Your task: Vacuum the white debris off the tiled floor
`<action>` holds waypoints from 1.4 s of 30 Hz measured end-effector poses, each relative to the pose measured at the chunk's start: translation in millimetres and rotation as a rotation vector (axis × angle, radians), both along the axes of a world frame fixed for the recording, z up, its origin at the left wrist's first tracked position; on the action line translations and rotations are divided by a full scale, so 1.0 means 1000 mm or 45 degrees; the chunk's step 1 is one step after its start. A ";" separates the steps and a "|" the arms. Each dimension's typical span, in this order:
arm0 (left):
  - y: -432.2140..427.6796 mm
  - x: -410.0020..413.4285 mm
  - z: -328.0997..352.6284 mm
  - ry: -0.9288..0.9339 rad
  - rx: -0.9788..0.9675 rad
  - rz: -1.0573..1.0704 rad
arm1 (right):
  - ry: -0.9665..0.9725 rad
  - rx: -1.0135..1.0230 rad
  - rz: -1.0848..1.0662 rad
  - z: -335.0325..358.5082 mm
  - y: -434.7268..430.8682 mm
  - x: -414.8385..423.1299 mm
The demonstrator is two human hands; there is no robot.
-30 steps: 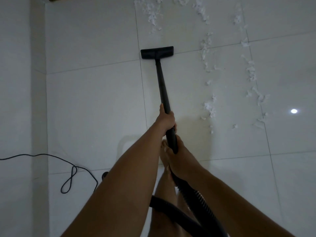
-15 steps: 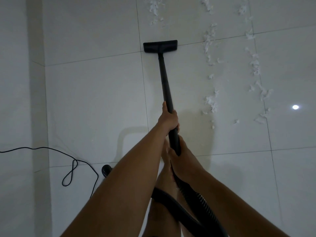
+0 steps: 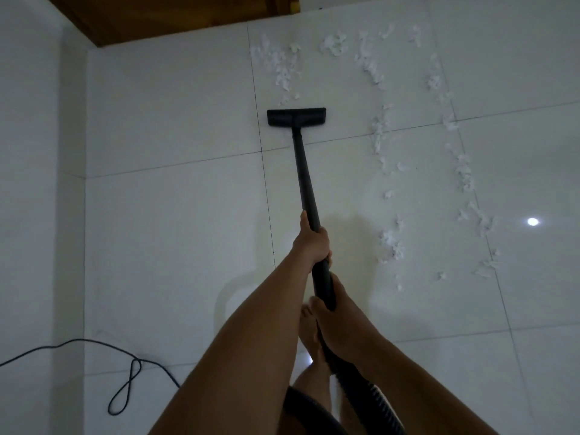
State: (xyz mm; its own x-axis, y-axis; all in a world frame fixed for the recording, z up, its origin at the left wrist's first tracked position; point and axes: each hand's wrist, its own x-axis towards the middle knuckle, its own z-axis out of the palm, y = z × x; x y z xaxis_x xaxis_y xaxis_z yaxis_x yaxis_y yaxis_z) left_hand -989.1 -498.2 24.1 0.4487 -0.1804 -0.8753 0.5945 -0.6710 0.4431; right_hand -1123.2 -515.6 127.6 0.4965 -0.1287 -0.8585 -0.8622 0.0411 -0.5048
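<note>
the white debris (image 3: 390, 244) lies in trails on the floor (image 3: 172, 230), from 12 to 4 o'clock of the vacuum head (image 3: 296, 117), the nearest bits just beyond it. our left grip (image 3: 312, 244) and right grip (image 3: 329, 318) both wrap round the wand (image 3: 306, 180). a fast push could scatter the flakes; the cord (image 3: 125, 381) at 8 o'clock could snag.

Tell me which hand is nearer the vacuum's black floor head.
Left. The left hand grips the wand farther along, closer to the floor head; the right hand holds the wand behind it, near the hose, farther from the head.
</note>
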 end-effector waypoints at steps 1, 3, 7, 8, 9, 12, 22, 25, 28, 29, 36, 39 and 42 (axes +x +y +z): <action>-0.001 0.007 0.001 0.000 -0.002 -0.004 | 0.004 0.003 0.000 0.001 -0.002 0.008; -0.003 0.020 0.002 0.004 -0.003 -0.013 | -0.009 0.018 -0.017 0.003 -0.005 0.021; -0.008 0.044 -0.001 -0.004 -0.003 -0.022 | -0.026 -0.037 -0.012 -0.008 -0.008 0.040; -0.009 0.048 -0.003 -0.005 0.005 -0.024 | -0.009 -0.057 0.005 -0.012 -0.009 0.045; -0.011 0.053 -0.005 -0.005 0.010 -0.023 | -0.002 -0.065 0.019 -0.012 -0.011 0.051; -0.017 0.069 -0.010 -0.016 0.007 -0.015 | -0.014 -0.043 -0.011 -0.015 -0.018 0.065; -0.041 0.111 -0.005 -0.014 -0.004 0.022 | 0.070 -0.156 0.035 -0.015 -0.046 0.110; -0.040 0.111 0.003 -0.005 0.004 0.016 | 0.018 -0.210 0.094 -0.006 -0.043 0.113; -0.034 0.105 0.014 0.010 0.028 0.026 | 0.022 -0.237 0.195 0.003 -0.038 0.108; -0.031 0.101 0.017 0.013 0.030 0.034 | 0.044 -0.196 0.176 0.008 -0.038 0.105; -0.010 0.072 0.032 0.025 0.068 0.010 | 0.031 0.044 0.009 0.043 -0.026 0.079; -0.004 0.068 0.037 0.023 0.075 -0.001 | 0.039 0.133 -0.027 0.050 -0.020 0.076; -0.003 0.070 0.042 0.031 0.066 0.007 | 0.019 0.123 -0.020 0.051 -0.018 0.077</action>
